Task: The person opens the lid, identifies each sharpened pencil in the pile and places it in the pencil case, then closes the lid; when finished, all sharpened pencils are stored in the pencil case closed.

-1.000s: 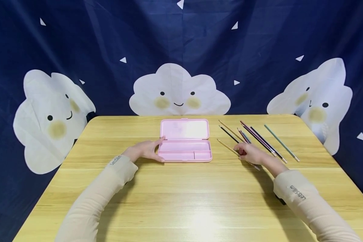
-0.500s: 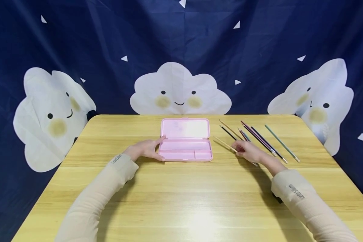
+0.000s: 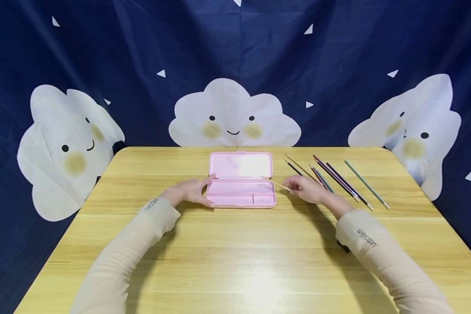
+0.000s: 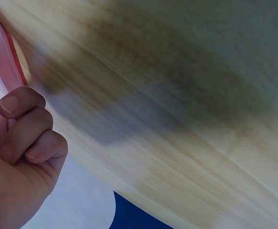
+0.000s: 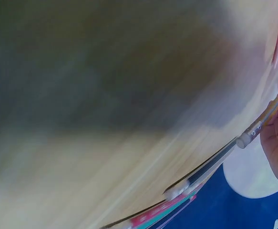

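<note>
Where the table point(image 3: 204, 244) ends: a navy curtain point(image 3: 141, 35) hangs, printed with white clouds point(image 3: 231, 102).
Table: pale wood grain, glare near the front.
Sleeves point(image 3: 117, 257): beige, lettered at the cuffs.
Case point(image 3: 235, 186): pink, open near the table's far edge, lid point(image 3: 235, 165) laid back, tray point(image 3: 231, 200) split into one long rear compartment and two front ones.
Left hand point(image 3: 188, 192): grips the case's left end between thumb and fingers.
Right hand point(image 3: 308, 189): just right of the case, fingertips pinching the held pencil point(image 3: 276, 183).
Loose pencils point(image 3: 335, 178): slanting right of the case, some partly hidden by that hand; the green one point(image 3: 366, 184) lies rightmost.
Held pencil: yellowish, point over the tray's right part; contact cannot be told.
</note>
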The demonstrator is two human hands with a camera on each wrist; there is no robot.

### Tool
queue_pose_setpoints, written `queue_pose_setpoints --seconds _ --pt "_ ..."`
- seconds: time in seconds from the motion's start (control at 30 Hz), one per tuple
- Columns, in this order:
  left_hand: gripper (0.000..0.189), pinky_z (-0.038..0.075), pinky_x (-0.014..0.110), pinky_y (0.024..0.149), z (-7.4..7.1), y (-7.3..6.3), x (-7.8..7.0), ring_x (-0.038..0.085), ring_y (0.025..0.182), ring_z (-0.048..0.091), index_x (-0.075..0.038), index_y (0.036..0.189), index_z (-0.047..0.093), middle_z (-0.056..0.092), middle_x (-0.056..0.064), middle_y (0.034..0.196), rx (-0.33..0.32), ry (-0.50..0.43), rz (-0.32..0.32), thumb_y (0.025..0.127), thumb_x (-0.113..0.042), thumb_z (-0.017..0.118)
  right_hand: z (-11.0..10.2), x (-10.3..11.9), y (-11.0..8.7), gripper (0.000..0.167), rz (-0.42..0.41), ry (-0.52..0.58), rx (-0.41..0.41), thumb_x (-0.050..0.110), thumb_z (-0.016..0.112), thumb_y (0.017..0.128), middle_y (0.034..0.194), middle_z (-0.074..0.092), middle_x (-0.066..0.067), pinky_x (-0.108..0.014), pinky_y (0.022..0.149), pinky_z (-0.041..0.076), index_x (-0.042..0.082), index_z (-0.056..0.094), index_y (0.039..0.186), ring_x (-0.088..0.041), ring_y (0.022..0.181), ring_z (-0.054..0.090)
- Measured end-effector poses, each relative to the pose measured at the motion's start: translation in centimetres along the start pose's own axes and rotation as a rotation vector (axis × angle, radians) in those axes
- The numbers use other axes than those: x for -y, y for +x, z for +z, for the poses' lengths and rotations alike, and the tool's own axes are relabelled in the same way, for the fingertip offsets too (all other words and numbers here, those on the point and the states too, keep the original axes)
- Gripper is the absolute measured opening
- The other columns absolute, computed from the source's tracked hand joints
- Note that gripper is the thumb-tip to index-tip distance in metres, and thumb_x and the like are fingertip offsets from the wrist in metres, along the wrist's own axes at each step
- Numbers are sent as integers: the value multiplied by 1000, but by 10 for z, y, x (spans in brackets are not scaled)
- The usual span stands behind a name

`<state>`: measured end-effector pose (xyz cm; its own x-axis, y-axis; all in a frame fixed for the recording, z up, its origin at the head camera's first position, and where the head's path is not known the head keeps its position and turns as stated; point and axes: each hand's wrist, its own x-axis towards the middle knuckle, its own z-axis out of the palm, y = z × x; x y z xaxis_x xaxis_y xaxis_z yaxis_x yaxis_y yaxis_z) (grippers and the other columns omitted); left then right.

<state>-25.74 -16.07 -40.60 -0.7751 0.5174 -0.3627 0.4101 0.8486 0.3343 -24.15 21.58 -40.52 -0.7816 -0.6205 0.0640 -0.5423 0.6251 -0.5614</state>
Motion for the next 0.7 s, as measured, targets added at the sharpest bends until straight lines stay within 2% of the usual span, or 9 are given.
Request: queue_pose_setpoints --seconds 0.23,0.5,0.7 --pt "110 32 45 101 -1 0 0 36 123 40 -10 148 5 35 28 138 6 -2 -3 71 -58 67 6 13 20 27 -64 -15 7 -16 53 79 83 59 -14 -36 72 47 -7 61 103 -23 79 53" --pt "110 31 44 103 1 2 3 35 125 38 -13 148 4 33 26 140 14 -6 -16 70 -59 67 15 25 40 28 -102 -53 7 -15 52 80 93 63 -15 -37 78 48 -6 64 103 -26 87 57" --pt "110 32 43 102 1 2 3 34 124 40 -14 148 5 35 26 139 8 -5 -17 70 -60 67 22 32 55 30 -146 -87 0 -15 52 78 83 61 -9 -35 77 47 -3 67 100 -21 80 55"
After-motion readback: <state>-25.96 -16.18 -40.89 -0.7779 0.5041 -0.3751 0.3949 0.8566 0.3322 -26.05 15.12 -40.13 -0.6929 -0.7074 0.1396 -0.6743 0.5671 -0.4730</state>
